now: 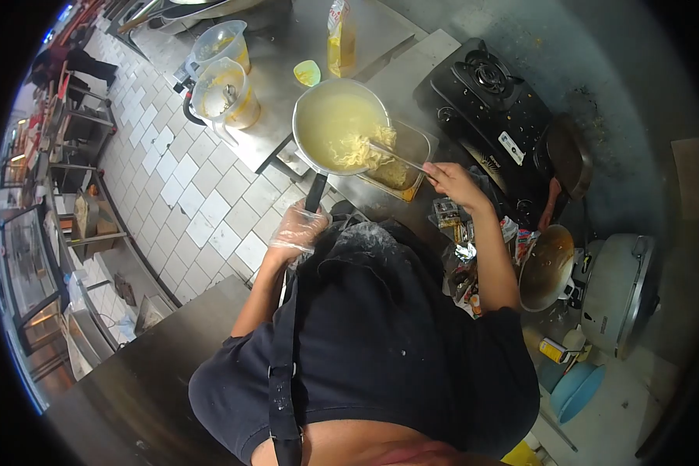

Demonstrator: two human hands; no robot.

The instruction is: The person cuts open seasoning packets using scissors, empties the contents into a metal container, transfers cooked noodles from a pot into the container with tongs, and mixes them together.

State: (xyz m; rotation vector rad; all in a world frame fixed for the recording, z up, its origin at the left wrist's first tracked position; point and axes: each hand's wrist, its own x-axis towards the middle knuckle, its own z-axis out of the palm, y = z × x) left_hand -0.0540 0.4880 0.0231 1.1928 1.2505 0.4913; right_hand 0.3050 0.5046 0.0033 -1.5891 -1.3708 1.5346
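Observation:
My left hand (301, 227), in a clear plastic glove, is wrapped round the black handle of a saucepan (297, 142). Pale yellow liquid and noodles (371, 151) fill the pan. My right hand (452, 183), bare, grips the shaft of a metal utensil (402, 157); its head is hidden among the noodles at the pan's right rim. Some strands hang over that rim. Below and to the right of the pan lies a rectangular metal tray (421, 146) with yellowish contents, partly covered by the saucepan.
Two plastic jugs (245, 105) with yellow residue stand on the steel counter (287, 39), near a small yellow-green cup (307, 73) and a bag (340, 39). To the right are a black gas stove (474, 101), a dark frying pan (568, 155) and a stained pan (546, 272).

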